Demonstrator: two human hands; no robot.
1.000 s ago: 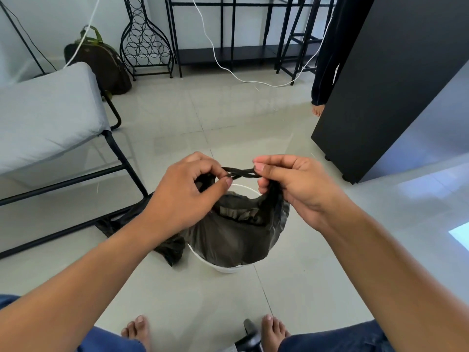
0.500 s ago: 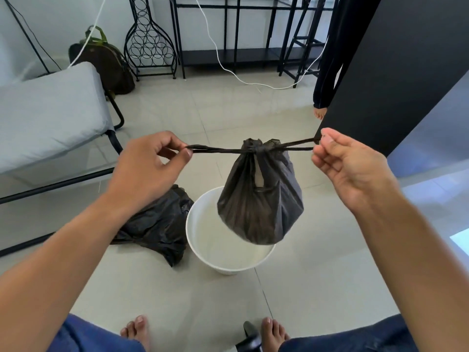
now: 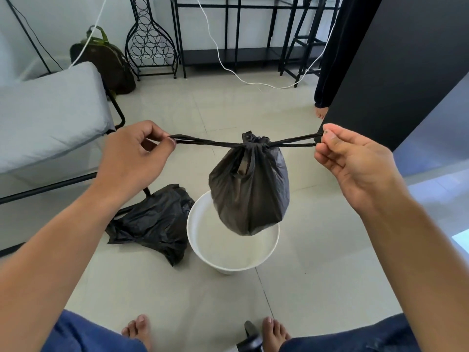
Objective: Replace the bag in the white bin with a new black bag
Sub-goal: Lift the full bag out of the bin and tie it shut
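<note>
A tied black bag [image 3: 250, 189] hangs in the air above the white bin [image 3: 232, 260], which stands on the floor with its inside bare. My left hand [image 3: 134, 158] pinches the bag's left tie strand and my right hand [image 3: 352, 158] pinches the right strand, both pulled taut sideways from the knot at the bag's neck. A second black bag [image 3: 154, 222] lies crumpled on the floor, touching the bin's left side.
A grey cushioned chair [image 3: 48, 115] on a black frame stands left. A black cabinet [image 3: 396, 62] rises at right, with a person's dark garment and foot [image 3: 321, 113] beside it. Black racks, a white cable [image 3: 228, 69] and a dark backpack [image 3: 109, 62] line the far wall.
The bag was lifted out of the bin and its neck cinched. My hands moved apart, drawing the tie strands taut. Since half a second ago little has shifted.
</note>
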